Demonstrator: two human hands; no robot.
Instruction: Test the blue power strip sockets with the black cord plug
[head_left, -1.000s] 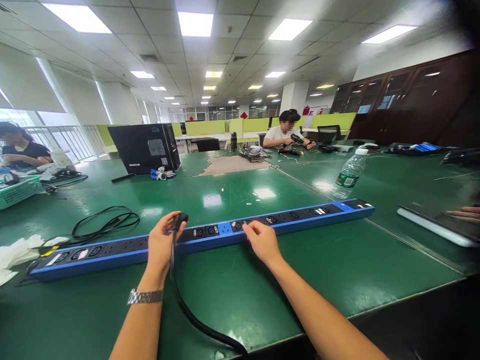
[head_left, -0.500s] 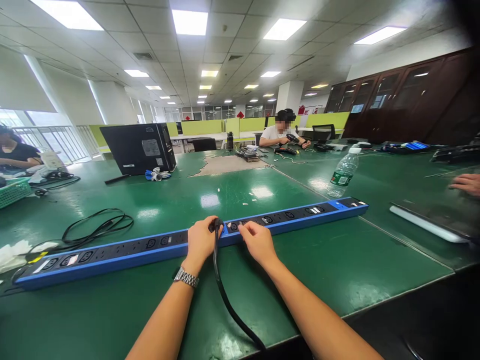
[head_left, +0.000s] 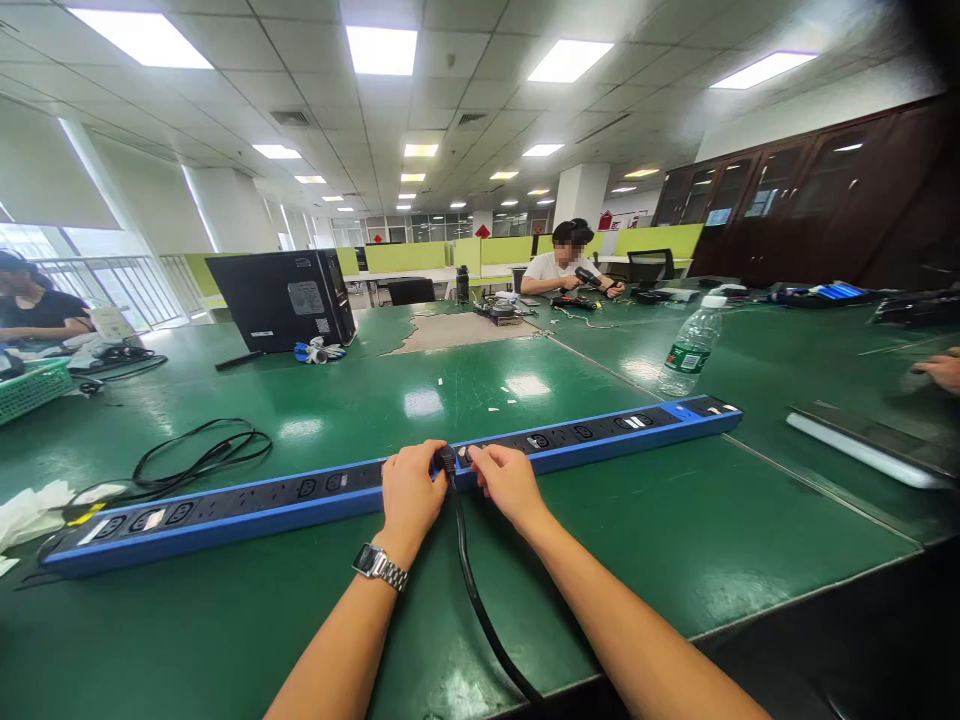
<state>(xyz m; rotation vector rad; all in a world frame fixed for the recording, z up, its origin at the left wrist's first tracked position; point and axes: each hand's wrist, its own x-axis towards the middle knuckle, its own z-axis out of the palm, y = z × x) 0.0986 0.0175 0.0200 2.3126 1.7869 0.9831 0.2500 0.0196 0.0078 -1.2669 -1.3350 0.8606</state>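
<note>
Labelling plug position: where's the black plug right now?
Near the centre of the head view: the black plug is in the left hand, at the middle of the blue power strip, just left of the right hand.

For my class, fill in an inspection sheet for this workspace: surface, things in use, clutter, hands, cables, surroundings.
Surface: glossy green table, with a beige patch farther back.
Things in use: long blue-and-black power strip; black plug at its middle, whether seated unclear.
Clutter: crumpled white tissue by the strip's left end; plastic bottle behind its right part.
Hands: left hand holds the plug; right hand is beside it, its grip unclear.
Cables: thick black cord runs from the plug to the near edge; thin black cable lies looped behind the strip.
Surroundings: computer tower, seated co-worker, dark cabinets.
</note>
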